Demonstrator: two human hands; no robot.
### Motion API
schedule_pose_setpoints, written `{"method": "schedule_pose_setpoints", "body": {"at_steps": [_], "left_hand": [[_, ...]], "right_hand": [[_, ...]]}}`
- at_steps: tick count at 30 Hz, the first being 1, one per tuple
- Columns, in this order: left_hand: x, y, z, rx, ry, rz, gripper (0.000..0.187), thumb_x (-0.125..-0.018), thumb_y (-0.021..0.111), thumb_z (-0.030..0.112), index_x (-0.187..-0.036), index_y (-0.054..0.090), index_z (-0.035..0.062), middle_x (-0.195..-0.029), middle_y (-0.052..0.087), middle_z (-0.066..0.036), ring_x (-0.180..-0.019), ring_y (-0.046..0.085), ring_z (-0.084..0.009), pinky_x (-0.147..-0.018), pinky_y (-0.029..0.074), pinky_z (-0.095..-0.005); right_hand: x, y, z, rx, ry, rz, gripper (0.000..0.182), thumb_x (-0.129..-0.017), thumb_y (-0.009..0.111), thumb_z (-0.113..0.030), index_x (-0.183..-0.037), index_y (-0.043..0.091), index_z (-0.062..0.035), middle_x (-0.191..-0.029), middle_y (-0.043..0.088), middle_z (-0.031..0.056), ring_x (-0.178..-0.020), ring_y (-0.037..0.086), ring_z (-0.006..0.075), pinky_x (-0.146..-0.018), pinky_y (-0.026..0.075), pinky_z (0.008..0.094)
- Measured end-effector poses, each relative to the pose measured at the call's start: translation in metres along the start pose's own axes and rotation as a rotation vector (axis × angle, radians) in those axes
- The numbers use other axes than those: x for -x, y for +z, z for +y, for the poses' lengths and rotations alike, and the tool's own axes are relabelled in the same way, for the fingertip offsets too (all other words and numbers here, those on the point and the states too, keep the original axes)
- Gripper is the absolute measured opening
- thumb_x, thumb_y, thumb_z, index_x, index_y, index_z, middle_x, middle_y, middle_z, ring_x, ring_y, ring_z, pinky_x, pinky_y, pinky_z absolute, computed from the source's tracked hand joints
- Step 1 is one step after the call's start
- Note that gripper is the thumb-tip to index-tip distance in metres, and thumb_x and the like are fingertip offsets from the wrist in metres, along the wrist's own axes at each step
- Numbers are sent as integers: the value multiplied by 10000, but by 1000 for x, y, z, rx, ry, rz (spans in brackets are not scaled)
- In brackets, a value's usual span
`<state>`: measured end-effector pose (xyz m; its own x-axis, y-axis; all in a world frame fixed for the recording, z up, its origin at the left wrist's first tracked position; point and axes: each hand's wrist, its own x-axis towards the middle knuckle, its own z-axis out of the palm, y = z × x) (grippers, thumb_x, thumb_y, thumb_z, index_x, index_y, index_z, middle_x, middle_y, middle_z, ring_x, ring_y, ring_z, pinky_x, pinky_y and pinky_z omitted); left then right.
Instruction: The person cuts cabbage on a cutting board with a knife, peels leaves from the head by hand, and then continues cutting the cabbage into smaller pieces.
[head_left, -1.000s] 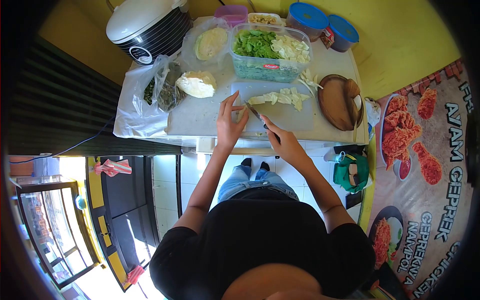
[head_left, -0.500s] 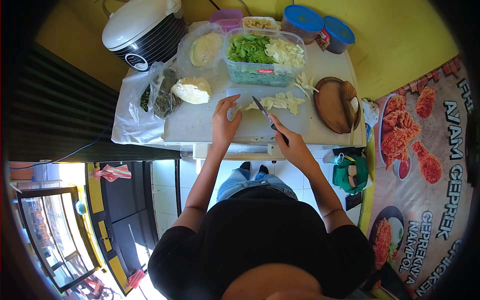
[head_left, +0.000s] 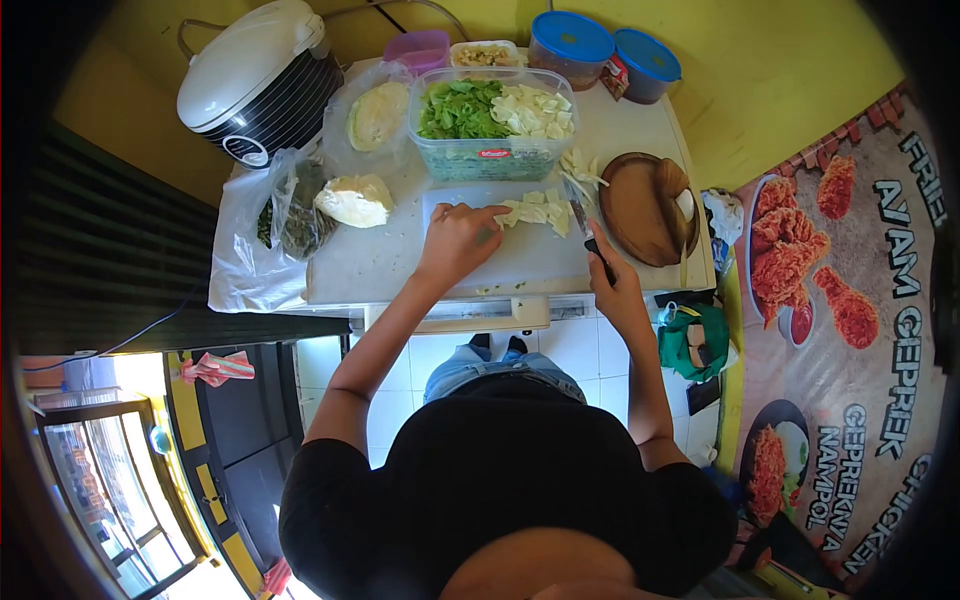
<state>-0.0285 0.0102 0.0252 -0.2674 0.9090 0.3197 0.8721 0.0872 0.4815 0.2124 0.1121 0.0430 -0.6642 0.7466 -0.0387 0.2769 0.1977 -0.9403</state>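
Cut cabbage pieces (head_left: 540,210) lie in a loose row on a pale cutting board (head_left: 535,262). At their left end is my left hand (head_left: 460,243), fingers bent and apart, with a fingertip touching the nearest pieces. My right hand (head_left: 616,287) is wrapped round the black handle of a knife (head_left: 582,218). The blade points away from me and stands against the right end of the pieces. Just behind the board, a clear plastic container (head_left: 490,162) holds shredded green leaves (head_left: 460,108) and chopped cabbage (head_left: 532,110).
Cabbage chunks (head_left: 355,201) and bagged leaves (head_left: 300,215) lie left, near a rice cooker (head_left: 250,70). A wooden mortar (head_left: 635,215) with a pestle stands right. Blue-lidded tubs (head_left: 572,38) and a purple bowl (head_left: 418,50) line the back of the table (head_left: 370,275).
My right hand has carried the knife rightward, from the left end of the cabbage pieces to their right end. My left hand has turned inward and reached the pieces. The view has shifted slightly.
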Motion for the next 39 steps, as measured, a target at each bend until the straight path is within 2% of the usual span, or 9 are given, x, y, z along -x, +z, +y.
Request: {"method": "schedule_pose_setpoints", "body": {"at_steps": [2, 5, 7, 10, 16, 19, 29, 31, 39], "left_hand": [[-7, 2, 2, 59, 13, -38, 266, -774, 695, 186, -1039, 701, 175, -809, 669, 19, -839, 605, -201, -788, 427, -377], [-13, -4, 0, 131, 46, -102, 359, -790, 692, 221, -1140, 647, 158, -1060, 633, -65, -944, 593, -255, -846, 455, -414], [-19, -10, 3, 110, 133, -139, 580, -811, 694, 327, -1329, 498, 155, -1315, 471, -146, -1112, 527, -330, -977, 417, -451], [-37, 0, -4, 99, 316, -261, 774, -821, 674, 450, -1450, 322, 168, -1417, 354, -178, -1251, 423, -384, -1046, 380, -452], [-73, 26, 8, 50, 527, -432, 845, -803, 686, 499, -1462, 297, 139, -1481, 316, -159, -1325, 364, -363, -1093, 335, -462], [-91, 45, 8, 126, 695, -452, 768, -830, 666, 474, -1437, 350, 125, -1468, 340, -160, -1329, 363, -352, -1098, 333, -444], [-96, 46, 0, 318, 588, -642, 395, -834, 700, 313, -1148, 586, 102, -1253, 524, -123, -1143, 514, -315, -990, 399, -435], [-97, 31, 2, 247, 672, -612, 349, -825, 710, 306, -1107, 609, 127, -1219, 530, -106, -1105, 524, -305, -961, 405, -420], [-82, 34, -12, 255, 691, -418, 261, -831, 700, 314, -981, 618, 117, -1023, 553, -95, -1016, 538, -295, -906, 422, -434]], "right_hand": [[2, -6, 2, 4, 18, 16, 483, -972, 480, -61, -1441, 418, -161, -740, 431, -13, -653, 347, 67, -597, 359, 208], [8, -12, 3, -10, 26, 44, 484, -974, 480, -63, -1443, 415, -165, -731, 422, -16, -649, 345, 61, -591, 352, 202], [11, -14, 4, -18, 61, 54, 485, -977, 479, -67, -1446, 411, -168, -729, 421, -20, -648, 343, 59, -587, 350, 200], [12, -17, 9, -60, 115, 52, 492, -976, 474, -59, -1449, 407, -173, -728, 420, -26, -649, 344, 59, -585, 354, 204], [10, -21, 12, -88, 36, 85, 492, -971, 465, -45, -1449, 405, -146, -813, 497, -16, -671, 361, 56, -602, 366, 202], [7, -19, 25, -73, -77, 123, 487, -986, 470, -97, -1462, 388, -156, -634, 408, -55, -551, 363, 38, -498, 344, 197], [6, -25, 21, -107, 12, 107, 472, -992, 466, -104, -1456, 397, -152, -615, 391, -57, -517, 337, 29, -464, 316, 189], [5, -27, 14, -104, 78, 79, 479, -971, 471, -59, -1442, 411, -122, -948, 569, 12, -708, 384, 56, -636, 382, 195], [-5, -20, 19, -130, 96, 19, 477, -968, 477, -55, -1438, 415, -110, -975, 561, 4, -712, 383, 49, -651, 381, 192]]}}
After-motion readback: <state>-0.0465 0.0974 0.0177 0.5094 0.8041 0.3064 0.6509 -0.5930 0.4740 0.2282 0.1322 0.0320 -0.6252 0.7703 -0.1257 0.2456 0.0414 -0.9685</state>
